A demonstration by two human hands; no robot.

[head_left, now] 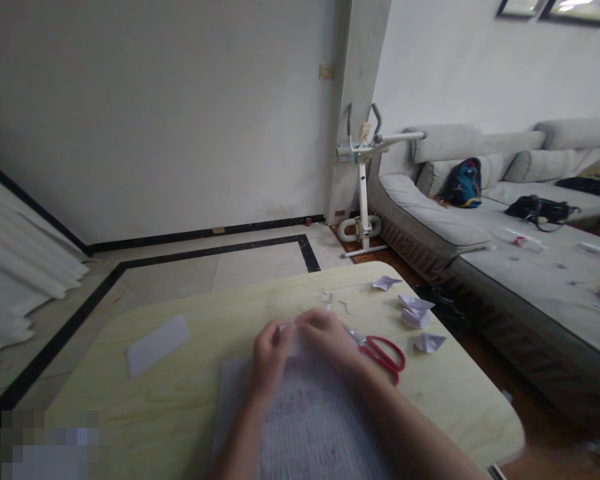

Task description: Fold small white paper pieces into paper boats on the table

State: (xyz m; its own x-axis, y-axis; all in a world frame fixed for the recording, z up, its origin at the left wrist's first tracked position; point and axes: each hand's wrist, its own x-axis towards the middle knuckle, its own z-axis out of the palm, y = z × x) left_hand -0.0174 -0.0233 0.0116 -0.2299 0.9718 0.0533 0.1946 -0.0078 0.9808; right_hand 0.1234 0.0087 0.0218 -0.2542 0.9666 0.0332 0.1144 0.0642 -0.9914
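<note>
Both hands meet over the table, pinching a small piece of white paper (294, 343) between them. My left hand (270, 350) is closed on its left side, and my right hand (325, 337) is closed at its upper right. Fingers cover much of the piece, so its folds are unclear. Beneath my forearms lies a large sheet with ruled lines and writing (315, 420). Red-handled scissors (383, 355) rest just right of my right hand, their blades partly hidden behind it. Thin paper scraps (345, 307) are scattered beyond my hands.
Several folded paper shapes (415, 310) stand along the right side of the pale wooden table (180, 413). A white paper rectangle (159, 345) lies at the left. Past the table are a grey sofa (520, 287) with bags and a white exercise machine (363, 187).
</note>
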